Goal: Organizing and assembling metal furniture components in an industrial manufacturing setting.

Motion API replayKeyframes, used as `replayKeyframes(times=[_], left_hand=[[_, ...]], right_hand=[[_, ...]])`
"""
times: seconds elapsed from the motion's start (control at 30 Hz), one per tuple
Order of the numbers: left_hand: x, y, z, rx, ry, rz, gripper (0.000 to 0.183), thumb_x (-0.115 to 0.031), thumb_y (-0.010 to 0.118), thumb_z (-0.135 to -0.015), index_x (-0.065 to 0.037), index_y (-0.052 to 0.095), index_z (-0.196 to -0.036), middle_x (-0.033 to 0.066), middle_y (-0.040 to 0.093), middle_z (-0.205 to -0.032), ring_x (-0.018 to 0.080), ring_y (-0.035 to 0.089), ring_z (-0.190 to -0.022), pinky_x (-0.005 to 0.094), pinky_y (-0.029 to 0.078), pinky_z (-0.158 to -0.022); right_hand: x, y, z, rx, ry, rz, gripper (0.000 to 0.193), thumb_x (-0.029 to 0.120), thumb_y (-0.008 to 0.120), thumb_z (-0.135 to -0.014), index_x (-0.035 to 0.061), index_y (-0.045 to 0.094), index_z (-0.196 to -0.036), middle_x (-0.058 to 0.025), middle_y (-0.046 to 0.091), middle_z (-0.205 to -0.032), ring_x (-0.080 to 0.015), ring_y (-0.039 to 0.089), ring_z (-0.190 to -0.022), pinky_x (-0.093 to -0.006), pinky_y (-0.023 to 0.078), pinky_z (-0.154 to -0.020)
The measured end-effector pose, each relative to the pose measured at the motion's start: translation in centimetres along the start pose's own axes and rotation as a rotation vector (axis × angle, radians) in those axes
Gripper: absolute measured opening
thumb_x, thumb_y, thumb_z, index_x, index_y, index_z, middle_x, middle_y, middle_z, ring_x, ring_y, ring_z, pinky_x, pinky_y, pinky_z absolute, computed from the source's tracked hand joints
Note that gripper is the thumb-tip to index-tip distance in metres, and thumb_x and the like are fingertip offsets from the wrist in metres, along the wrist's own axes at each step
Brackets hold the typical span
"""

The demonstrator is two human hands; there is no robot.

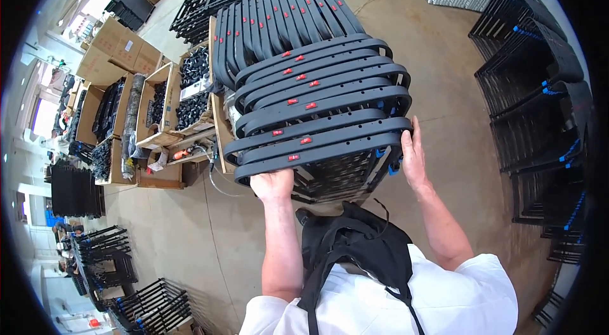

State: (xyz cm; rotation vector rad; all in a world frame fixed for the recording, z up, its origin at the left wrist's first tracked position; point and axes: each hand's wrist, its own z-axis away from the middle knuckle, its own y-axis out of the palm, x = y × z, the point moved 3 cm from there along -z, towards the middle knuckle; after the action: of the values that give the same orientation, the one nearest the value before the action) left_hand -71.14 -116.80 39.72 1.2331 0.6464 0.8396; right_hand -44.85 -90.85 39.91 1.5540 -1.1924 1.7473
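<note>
Supporting with the left hand (273,185), palm turned up, the left bend of the front frame (342,147) from beneath. Holding the right hand (413,161) rather wide, with fingers almost straight, against or just beside the right bend of the same frame. Finding this frame at the near end of the black stack (346,98), in front of the body, with its red label (294,158) close to the left hand.

Seemingly taking hold of the frame or lining it up, without being sure which. For the next move, probably needing a firm grasp at both bends and an even force, while minding the frame just behind.

Going outward, seeing beyond the stack another row (273,21) of black frames; at the left, cartons (144,53), small black parts (192,110) and an orange tool (182,154); at the right, well apart, dark racks (561,50).

Not seeing the left fingers behind the frame, so not being able to tell their closing. Losing the stack's lower part in shadow, partly behind the black apron (355,240). Finding the outermost racks cut by the round rim.
</note>
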Motion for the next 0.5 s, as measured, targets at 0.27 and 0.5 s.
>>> replayKeyframes(times=[0.27,0.5], left_hand=[[2.2,-1.0,5.5,-0.132,0.14,-0.206,0.056,-0.042,0.032,-0.115,-0.001,0.053,-0.147,0.0168,0.056,-0.154,0.0333,0.052,-0.142,0.0543,0.038,-0.124],[-0.3,-0.4,9.8,-0.315,0.089,-1.196,0.035,-0.029,0.056,-0.112,0.004,0.068,-0.12,0.012,0.074,-0.097,0.0202,0.073,-0.075,0.0324,0.06,-0.065]], right_hand=[[2.6,-1.7,-3.8,0.013,0.062,-0.11,0.078,0.053,0.043,-0.114,0.0028,0.023,-0.171,-0.0207,0.029,-0.175,-0.0307,0.029,-0.161,-0.0402,0.024,-0.131],[-2.1,-6.5,-17.0,-0.073,-0.029,0.16,0.084,0.056,0.049,-0.111,0.0,0.025,-0.169,-0.0237,0.027,-0.175,-0.0329,0.025,-0.163,-0.0423,0.022,-0.132]])
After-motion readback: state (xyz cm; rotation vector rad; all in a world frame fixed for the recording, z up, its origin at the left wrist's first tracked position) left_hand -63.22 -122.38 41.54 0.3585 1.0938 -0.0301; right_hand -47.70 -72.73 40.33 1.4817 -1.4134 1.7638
